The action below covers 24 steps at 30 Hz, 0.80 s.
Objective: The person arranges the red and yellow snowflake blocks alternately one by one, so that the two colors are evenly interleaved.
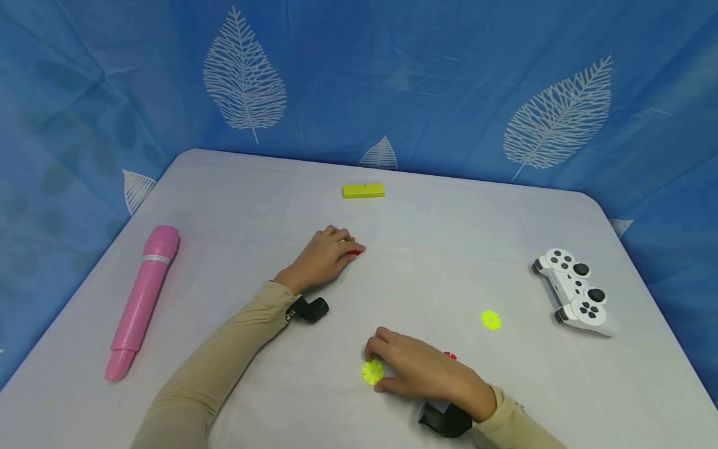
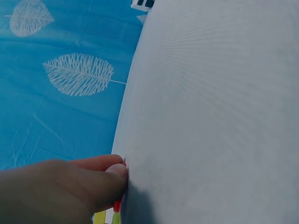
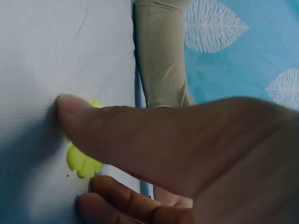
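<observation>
My left hand [image 1: 322, 257] is at mid-table, pinching a small red piece [image 1: 353, 252] between thumb and fingers. In the left wrist view only red edges of that piece [image 2: 117, 206] show. Nearer the front, my right hand [image 1: 423, 366] curls its thumb and fingers round the edges of a yellow-green flower-shaped disc [image 1: 373, 372]. The right wrist view shows the thumb covering part of this disc [image 3: 84, 161]. Another red piece [image 1: 450, 355] peeks out behind the right hand, mostly hidden. A second yellow-green flower disc [image 1: 491, 320] lies flat to the right.
A pink capped stick [image 1: 143, 299] lies along the left side of the white table [image 1: 252, 199]. At the back sits a yellow block [image 1: 363, 191]. A white game controller [image 1: 574, 292] lies on the right. Blue leaf-print cloth [image 1: 392, 81] hangs behind the table.
</observation>
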Each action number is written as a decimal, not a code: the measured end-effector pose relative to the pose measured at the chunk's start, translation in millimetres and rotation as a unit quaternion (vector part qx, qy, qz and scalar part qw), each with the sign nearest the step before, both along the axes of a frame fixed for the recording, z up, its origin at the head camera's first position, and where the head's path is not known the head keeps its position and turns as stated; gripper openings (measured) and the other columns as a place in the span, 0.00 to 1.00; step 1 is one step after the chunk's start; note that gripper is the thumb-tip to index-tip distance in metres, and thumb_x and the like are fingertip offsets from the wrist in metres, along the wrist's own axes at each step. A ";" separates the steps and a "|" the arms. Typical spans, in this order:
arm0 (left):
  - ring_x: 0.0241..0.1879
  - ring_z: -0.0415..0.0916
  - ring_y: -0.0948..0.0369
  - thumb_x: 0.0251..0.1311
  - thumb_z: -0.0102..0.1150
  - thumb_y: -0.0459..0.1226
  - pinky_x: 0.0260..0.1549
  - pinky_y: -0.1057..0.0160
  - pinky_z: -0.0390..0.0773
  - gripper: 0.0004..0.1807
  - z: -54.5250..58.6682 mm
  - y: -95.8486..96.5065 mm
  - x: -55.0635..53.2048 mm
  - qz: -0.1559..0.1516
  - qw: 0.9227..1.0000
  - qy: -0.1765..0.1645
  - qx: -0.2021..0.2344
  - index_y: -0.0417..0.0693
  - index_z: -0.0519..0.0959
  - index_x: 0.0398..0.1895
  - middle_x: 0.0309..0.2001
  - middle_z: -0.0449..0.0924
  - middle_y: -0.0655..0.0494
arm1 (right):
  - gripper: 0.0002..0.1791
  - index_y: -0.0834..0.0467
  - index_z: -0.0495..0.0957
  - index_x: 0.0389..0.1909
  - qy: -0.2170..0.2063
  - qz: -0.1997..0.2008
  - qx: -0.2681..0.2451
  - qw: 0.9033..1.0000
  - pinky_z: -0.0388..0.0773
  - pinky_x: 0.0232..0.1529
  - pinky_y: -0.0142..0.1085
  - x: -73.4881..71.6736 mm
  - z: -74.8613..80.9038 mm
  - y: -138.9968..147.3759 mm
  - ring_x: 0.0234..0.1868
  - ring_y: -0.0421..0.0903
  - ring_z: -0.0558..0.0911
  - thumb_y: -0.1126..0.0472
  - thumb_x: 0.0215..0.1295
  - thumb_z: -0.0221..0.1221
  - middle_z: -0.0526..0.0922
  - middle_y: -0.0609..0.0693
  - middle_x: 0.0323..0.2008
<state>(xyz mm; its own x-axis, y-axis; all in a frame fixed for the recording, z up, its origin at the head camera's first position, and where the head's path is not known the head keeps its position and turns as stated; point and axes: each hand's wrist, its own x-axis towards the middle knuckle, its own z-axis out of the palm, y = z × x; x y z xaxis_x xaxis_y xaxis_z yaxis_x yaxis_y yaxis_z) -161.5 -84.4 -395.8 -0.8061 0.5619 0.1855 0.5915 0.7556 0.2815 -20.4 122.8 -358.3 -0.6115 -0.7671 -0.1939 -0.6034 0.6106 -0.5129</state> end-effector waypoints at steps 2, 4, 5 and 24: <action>0.46 0.69 0.56 0.62 0.51 0.41 0.43 0.55 0.69 0.13 -0.6 -0.1 0.1 0.001 1.000 0.002 0.001 0.59 0.79 0.49 0.44 0.76 0.59 | 0.17 0.53 0.71 0.38 -0.005 0.003 -0.003 1.000 0.71 0.41 0.25 -0.1 0.0 -0.3 0.36 0.32 0.70 0.58 0.49 0.66 0.70 0.40 0.36; 0.46 0.69 0.56 0.62 0.51 0.41 0.43 0.55 0.69 0.13 -1.3 -0.2 0.2 0.000 1.000 0.004 0.002 0.59 0.79 0.48 0.44 0.76 0.59 | 0.17 0.53 0.71 0.37 -0.012 0.008 -0.005 1.000 0.70 0.41 0.24 -0.2 0.1 -0.6 0.36 0.31 0.69 0.60 0.48 0.66 0.70 0.39 0.36; 0.46 0.69 0.56 0.62 0.51 0.41 0.43 0.55 0.69 0.13 -1.6 -0.3 0.3 0.000 1.000 0.004 0.002 0.59 0.79 0.48 0.44 0.76 0.59 | 0.16 0.53 0.70 0.37 -0.013 0.011 -0.006 1.000 0.70 0.41 0.24 -0.2 0.2 -0.7 0.35 0.31 0.69 0.60 0.49 0.66 0.70 0.39 0.35; 0.45 0.68 0.57 0.62 0.51 0.40 0.43 0.56 0.68 0.13 -2.7 -0.5 1.4 -0.001 1.000 0.005 0.011 0.58 0.79 0.48 0.44 0.76 0.59 | 0.15 0.47 0.78 0.40 -0.042 0.125 -0.070 0.989 0.69 0.42 0.20 -1.6 -3.5 1.1 0.35 0.30 0.73 0.69 0.59 0.54 0.78 0.39 0.33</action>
<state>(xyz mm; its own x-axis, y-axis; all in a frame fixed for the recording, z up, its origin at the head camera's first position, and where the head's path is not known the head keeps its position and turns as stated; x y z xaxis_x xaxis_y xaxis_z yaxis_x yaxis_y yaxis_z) -160.1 -84.9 -398.5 -0.8030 0.5594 0.2055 0.5959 0.7480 0.2923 -22.0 123.9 -361.8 -0.3860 -0.9150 -0.1172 -0.6782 0.3676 -0.6363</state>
